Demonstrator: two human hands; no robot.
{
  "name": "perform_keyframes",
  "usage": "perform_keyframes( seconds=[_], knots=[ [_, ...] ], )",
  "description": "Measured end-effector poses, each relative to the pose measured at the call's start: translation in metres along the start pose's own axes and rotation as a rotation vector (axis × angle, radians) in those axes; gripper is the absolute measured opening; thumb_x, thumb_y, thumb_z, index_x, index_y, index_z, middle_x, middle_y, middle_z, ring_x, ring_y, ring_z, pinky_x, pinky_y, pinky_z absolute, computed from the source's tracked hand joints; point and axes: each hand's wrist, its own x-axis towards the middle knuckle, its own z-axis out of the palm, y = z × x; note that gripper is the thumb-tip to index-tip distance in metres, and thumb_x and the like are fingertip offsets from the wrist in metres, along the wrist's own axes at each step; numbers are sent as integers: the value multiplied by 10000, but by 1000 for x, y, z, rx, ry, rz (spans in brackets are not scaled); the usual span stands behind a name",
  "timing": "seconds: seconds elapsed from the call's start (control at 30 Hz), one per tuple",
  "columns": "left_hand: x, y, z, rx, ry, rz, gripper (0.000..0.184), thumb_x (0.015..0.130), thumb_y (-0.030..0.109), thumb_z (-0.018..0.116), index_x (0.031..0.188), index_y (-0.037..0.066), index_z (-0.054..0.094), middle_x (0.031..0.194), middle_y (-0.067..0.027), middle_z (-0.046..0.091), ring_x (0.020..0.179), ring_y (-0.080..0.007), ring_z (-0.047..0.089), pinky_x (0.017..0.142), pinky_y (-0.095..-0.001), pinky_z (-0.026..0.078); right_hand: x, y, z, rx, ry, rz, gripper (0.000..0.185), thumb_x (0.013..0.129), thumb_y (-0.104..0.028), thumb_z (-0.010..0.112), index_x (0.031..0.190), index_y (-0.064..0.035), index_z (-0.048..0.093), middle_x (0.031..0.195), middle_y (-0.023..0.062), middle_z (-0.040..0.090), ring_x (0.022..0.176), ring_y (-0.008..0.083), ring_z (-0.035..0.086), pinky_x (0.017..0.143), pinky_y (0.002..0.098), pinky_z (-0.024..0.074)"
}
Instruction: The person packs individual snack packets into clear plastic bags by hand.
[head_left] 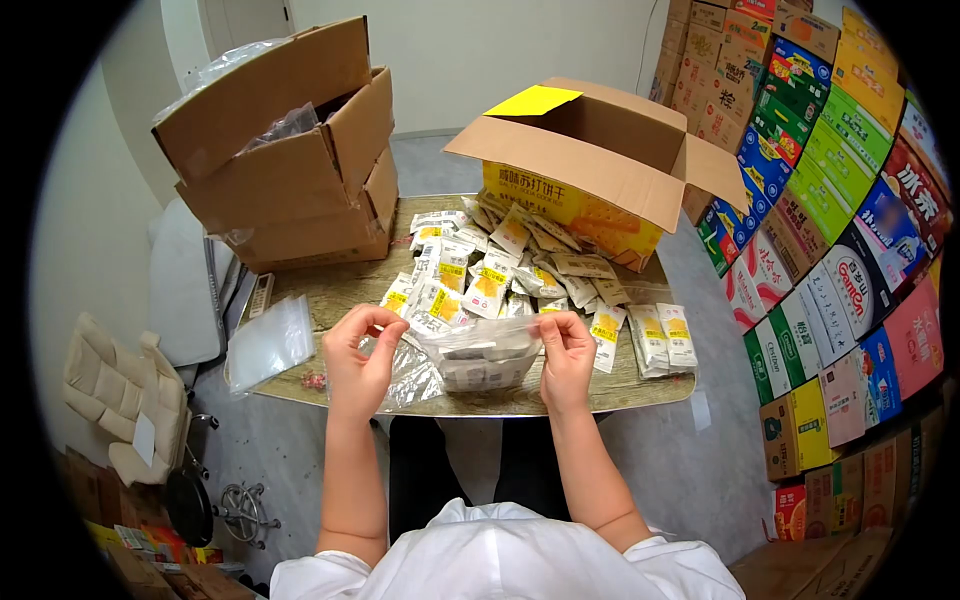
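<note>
A clear plastic bag [488, 362] with several small packets inside stands at the table's front edge, its mouth drawn out flat between my hands. My left hand [362, 352] is closed in a pinch at the bag's left top corner. On the right top corner, my right hand [567, 358] pinches with thumb and fingers. Just beyond the bag lies a loose pile of white and yellow snack packets [490, 280]. Right of my right hand, several packets [663, 338] lie side by side. Clear plastic [412, 378] lies flat beside my left hand.
An open yellow soda-biscuit carton [570, 205] stands at the table's back right. Brown cardboard boxes [300, 190] are stacked at back left. A pile of flat clear bags [270, 342] lies at the left edge. Stacked cartons [830, 230] line the right; a cream chair [130, 400] stands left.
</note>
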Motion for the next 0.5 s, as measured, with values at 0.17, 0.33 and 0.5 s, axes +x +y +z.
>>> perform_keyframes(
  seconds=[0.17, 0.33, 0.5],
  knots=[
    [-7, -9, 4, -100, -96, -144, 60, 762, 24, 661, 814, -6, 660, 780, -64, 665, 726, -125, 599, 663, -262, 447, 0, 2, -1, 3, 0, 0, 133, 906, -141, 630, 875, -13, 609, 826, 26, 642, 768, 82, 588, 756, 224, 467],
    [-4, -10, 2, 6, -154, -65, 43, 756, 7, 635, 787, -7, 610, 766, -79, 637, 710, -167, 584, 656, -287, 430, -1, 0, 1, 5, -1, 24, 140, 907, -148, 630, 879, -13, 609, 829, 29, 643, 773, 83, 589, 761, 226, 466],
    [3, 7, 5, 355, -130, 347, 79, 749, -22, 597, 816, -7, 557, 746, -107, 559, 734, -233, 557, 674, -317, 421, 0, -2, 1, -3, 6, 17, 138, 908, -148, 629, 881, -14, 608, 828, 29, 642, 776, 84, 590, 761, 225, 462]
  ],
)
